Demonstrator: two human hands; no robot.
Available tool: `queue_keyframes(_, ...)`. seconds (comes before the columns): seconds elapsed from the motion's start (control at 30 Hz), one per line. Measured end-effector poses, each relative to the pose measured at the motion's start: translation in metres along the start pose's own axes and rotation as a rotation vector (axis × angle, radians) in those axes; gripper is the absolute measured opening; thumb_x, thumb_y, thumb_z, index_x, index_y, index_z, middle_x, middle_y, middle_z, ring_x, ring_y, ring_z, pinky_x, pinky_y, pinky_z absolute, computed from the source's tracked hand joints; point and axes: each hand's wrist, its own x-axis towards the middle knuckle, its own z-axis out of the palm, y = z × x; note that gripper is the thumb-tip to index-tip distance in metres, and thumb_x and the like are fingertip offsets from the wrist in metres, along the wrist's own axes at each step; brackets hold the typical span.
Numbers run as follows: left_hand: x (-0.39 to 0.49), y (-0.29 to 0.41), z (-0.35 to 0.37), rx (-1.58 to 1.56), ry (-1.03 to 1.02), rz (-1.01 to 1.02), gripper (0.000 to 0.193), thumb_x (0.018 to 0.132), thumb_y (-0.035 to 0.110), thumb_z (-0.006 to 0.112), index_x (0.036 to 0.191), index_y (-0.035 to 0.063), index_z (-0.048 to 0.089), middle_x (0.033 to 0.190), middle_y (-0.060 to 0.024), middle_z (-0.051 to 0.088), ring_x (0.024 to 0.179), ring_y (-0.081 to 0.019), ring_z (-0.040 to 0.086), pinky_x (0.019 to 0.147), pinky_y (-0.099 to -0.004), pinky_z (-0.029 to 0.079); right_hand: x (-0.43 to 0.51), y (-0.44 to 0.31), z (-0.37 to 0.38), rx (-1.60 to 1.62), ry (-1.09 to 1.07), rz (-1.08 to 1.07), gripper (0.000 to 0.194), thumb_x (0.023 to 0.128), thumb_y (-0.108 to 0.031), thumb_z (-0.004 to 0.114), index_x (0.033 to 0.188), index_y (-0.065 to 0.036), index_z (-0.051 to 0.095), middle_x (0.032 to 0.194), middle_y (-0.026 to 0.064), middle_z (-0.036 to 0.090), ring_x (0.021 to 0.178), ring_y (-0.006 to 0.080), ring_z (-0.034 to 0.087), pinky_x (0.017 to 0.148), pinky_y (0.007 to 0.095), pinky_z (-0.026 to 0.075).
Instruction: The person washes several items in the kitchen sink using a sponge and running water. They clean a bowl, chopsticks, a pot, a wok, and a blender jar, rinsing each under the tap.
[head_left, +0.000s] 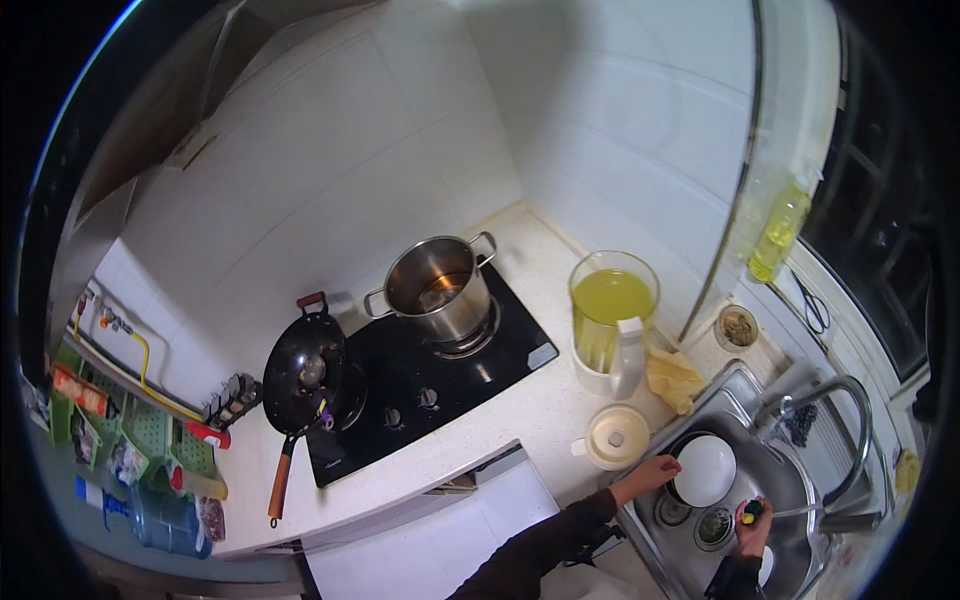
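My left hand pinches the left rim of a white bowl over the stainless steel sink. Beneath that bowl, the edge of a dark round vessel shows. In my right hand is a small yellow and dark green sponge, just right of the bowl and apart from it. A thin stream of water seems to run from the curved faucet towards this hand. Below the bowl lies a drain strainer with dark bits in it. Another white dish is partly hidden behind my right wrist.
A clear pitcher of yellow-green liquid and its cream lid stand left of the sink, beside a yellow cloth. A steel pot and a black wok sit on the cooktop. A yellow bottle stands by the window.
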Motion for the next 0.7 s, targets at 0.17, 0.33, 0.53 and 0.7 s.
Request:
queue_keyframes(0.17, 0.006, 0.025, -0.002, 0.126, -0.009, -0.045, 0.026, 0.080, 0.028, 0.058, 0.082, 0.0025, 0.058, 0.075, -0.0113, 0.061, 0.069, -0.0208, 0.058, 0.061, -0.0346, 0.045, -0.003, -0.007, -0.004, 0.095, -0.107, 0.093, 0.014, 0.081, -0.006, 0.056, 0.093, 0.000, 0.054, 0.086, 0.0095, 0.055, 0.077, 0.0167, 0.055, 0.063, 0.0250, 0.054)
queue_keyframes(0.33, 0.010, 0.024, -0.002, 0.104, -0.005, 0.063, 0.016, 0.081, 0.019, 0.055, 0.081, 0.0039, 0.058, 0.077, -0.0097, 0.061, 0.072, -0.0205, 0.057, 0.064, -0.0341, 0.044, -0.009, -0.019, -0.016, -0.203, -0.236, -0.042, 0.011, 0.088, -0.018, 0.054, 0.079, -0.012, 0.052, 0.057, -0.0042, 0.042, 0.044, 0.0049, 0.036, 0.035, 0.0191, 0.029)
queue_keyframes(0.53, 0.002, 0.053, -0.033, 0.051, 0.245, 0.096, 0.014, 0.085, 0.011, 0.053, 0.098, 0.0058, 0.051, 0.083, -0.0055, 0.056, 0.075, -0.0153, 0.055, 0.067, -0.0274, 0.046, -0.019, -0.016, -0.006, 0.021, -0.227, -0.004, 0.023, 0.086, -0.023, 0.057, 0.070, -0.008, 0.051, 0.062, 0.0026, 0.051, 0.056, 0.0131, 0.051, 0.053, 0.0257, 0.050)
queue_keyframes(0.7, -0.019, 0.112, -0.093, 0.329, 0.788, 0.401, 0.032, 0.081, 0.017, 0.063, 0.096, 0.0071, 0.036, 0.088, -0.0035, 0.037, 0.082, -0.0142, 0.040, 0.070, -0.0275, 0.038, -0.039, -0.012, 0.004, 0.101, -0.143, -0.051, 0.009, 0.077, -0.009, 0.060, 0.079, -0.005, 0.052, 0.075, 0.0063, 0.052, 0.074, 0.0201, 0.052, 0.083, 0.0504, 0.048)
